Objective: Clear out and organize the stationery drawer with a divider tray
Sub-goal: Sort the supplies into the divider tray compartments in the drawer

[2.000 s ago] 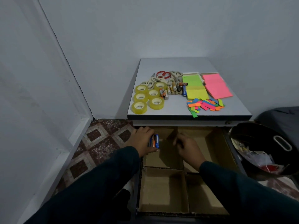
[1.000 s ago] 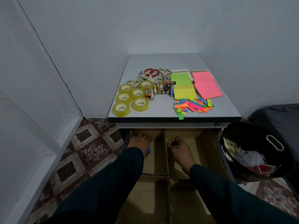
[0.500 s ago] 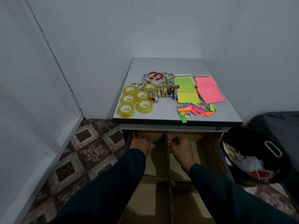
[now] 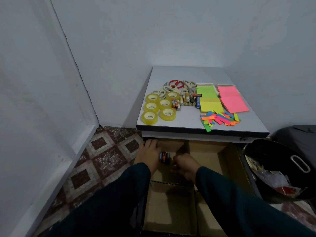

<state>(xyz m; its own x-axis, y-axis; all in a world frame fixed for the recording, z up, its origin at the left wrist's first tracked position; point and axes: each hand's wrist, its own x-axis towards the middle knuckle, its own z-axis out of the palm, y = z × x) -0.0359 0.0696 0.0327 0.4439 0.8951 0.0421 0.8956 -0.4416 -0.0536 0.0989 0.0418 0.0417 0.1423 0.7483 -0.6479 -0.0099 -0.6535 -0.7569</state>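
Since half a second ago, both my hands have drawn back toward me out of the far end of the drawer, and the batteries (image 4: 164,156) show again beside my left hand (image 4: 149,157). That hand is curled narrow round them, a small bundle held side by side over the back-left compartment of the tray (image 4: 222,161). My right hand (image 4: 185,164) is closed in a loose fist just beside them; I cannot tell whether it holds anything.

Batteries like these should feel dense for their size, hard and smooth, so they will likely roll or slip out sideways if I loosen my fingers. I judge it best to keep pinching across the middle of the bundle and lower it flat to the tray floor before letting go.

Cardboard like the tray's looks light and bendable; the divider (image 4: 182,148) between my hands would probably flex if pressed. Overhead, the table (image 4: 201,130) edge overhangs the drawer's back, so headroom there is tight. Both near compartments stand open with plenty of room. On the right a black bin (image 4: 253,151) sits just beside the drawer, leaving little room that way.
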